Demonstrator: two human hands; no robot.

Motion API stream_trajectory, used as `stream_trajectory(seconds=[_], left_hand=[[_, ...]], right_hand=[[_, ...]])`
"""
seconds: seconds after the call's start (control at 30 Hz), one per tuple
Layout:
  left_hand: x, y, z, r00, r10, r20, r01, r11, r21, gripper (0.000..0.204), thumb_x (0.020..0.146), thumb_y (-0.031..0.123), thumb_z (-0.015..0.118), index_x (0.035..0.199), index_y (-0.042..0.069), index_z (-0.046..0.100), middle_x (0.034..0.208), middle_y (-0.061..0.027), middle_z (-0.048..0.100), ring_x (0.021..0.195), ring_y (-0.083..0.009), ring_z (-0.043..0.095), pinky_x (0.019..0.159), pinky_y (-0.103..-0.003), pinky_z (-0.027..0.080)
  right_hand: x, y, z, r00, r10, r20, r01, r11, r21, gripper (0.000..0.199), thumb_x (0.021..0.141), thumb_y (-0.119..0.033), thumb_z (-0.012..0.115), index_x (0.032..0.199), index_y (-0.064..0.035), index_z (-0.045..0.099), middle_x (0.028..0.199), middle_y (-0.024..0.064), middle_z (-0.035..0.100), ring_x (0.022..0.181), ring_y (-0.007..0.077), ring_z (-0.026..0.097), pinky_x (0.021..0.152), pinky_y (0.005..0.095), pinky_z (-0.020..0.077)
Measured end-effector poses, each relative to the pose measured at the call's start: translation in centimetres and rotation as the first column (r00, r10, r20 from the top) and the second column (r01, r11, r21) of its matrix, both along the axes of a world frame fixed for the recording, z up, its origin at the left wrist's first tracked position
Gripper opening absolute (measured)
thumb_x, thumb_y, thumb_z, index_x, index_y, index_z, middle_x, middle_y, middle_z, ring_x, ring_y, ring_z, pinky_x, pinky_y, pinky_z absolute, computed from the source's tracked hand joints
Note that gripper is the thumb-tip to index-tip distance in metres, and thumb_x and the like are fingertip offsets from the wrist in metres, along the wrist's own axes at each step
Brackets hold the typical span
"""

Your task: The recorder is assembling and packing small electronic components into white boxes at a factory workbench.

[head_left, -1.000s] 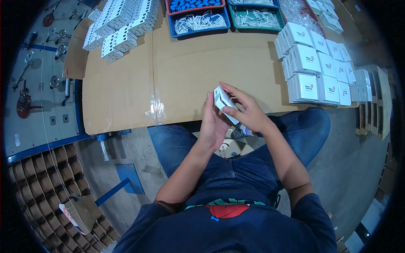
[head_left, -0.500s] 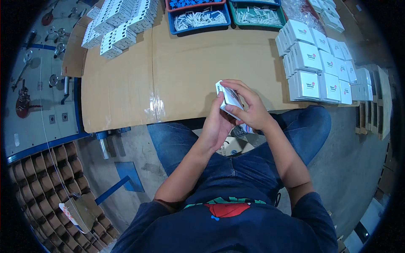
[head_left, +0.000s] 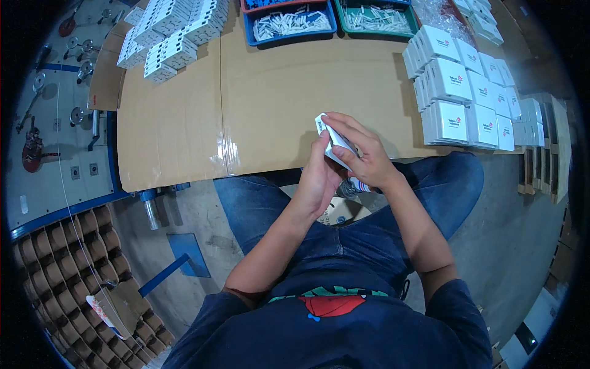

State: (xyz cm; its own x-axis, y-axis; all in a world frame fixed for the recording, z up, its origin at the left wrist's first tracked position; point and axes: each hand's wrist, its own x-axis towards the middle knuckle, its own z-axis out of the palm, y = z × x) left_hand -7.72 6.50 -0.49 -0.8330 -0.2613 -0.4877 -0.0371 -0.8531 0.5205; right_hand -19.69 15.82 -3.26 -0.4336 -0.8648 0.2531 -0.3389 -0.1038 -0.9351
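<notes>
While L hand (head_left: pixel 317 183) & R hand (head_left: pixel 372 160) grip 1 wht case (head_left: pixel 338 141), fingers curled round it nr edge of cardboard (head_left: pixel 175 117), blue tray (head_left: pixel 295 40) holds wht sticks (head_left: pixel 292 25); green tray (head_left: pixel 376 33) alongside, pale pcs (head_left: pixel 378 20).

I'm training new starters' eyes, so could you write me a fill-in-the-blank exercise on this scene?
1. The case held between the left hand and right hand is coloured ____.
2. The green tray stands to the ____ of the front blue tray.
3. The tabletop is covered with brown ____.

Missing words: white; right; cardboard.
</notes>
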Motion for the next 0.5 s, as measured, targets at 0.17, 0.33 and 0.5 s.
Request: stream_trajectory(seconds=[0.17,0.33,0.5], left_hand=[[0.06,0.03,-0.26,1.0,-0.016,-0.018,0.016,1.0,-0.008,0.054,0.108,0.055,0.042,0.136,0.01,0.048,0.121,-0.0077,0.06,0.113,-0.0192,0.06,0.094,-0.037,0.049],[0.01,0.14,0.16,1.0,-0.011,-0.002,0.01,0.999,-0.031,0.055,0.108,0.056,0.041,0.136,0.009,0.048,0.124,-0.0098,0.06,0.115,-0.022,0.06,0.095,-0.041,0.049],[-0.08,0.24,0.33,1.0,-0.009,-0.008,0.009,0.999,-0.035,0.055,0.108,0.055,0.041,0.137,0.008,0.047,0.124,-0.0111,0.06,0.114,-0.0222,0.06,0.095,-0.042,0.049]], right_hand=[[0.01,-0.01,-0.18,1.0,-0.011,-0.028,0.011,1.0,-0.005,0.048,0.1,-0.02,0.065,0.144,-0.0021,0.058,0.147,0.0217,0.056,0.13,0.0349,0.06,0.107,0.0401,0.0476],[-0.07,0.0,-0.11,0.998,-0.008,-0.061,0.007,1.0,-0.007,0.046,0.105,-0.027,0.058,0.142,0.001,0.058,0.145,0.023,0.058,0.134,0.0365,0.058,0.111,0.0417,0.0452],[-0.09,0.0,0.02,0.999,-0.007,-0.051,0.007,1.0,-0.008,0.047,0.105,-0.027,0.058,0.142,0.0013,0.058,0.144,0.023,0.058,0.134,0.0362,0.058,0.111,0.0415,0.0447]])
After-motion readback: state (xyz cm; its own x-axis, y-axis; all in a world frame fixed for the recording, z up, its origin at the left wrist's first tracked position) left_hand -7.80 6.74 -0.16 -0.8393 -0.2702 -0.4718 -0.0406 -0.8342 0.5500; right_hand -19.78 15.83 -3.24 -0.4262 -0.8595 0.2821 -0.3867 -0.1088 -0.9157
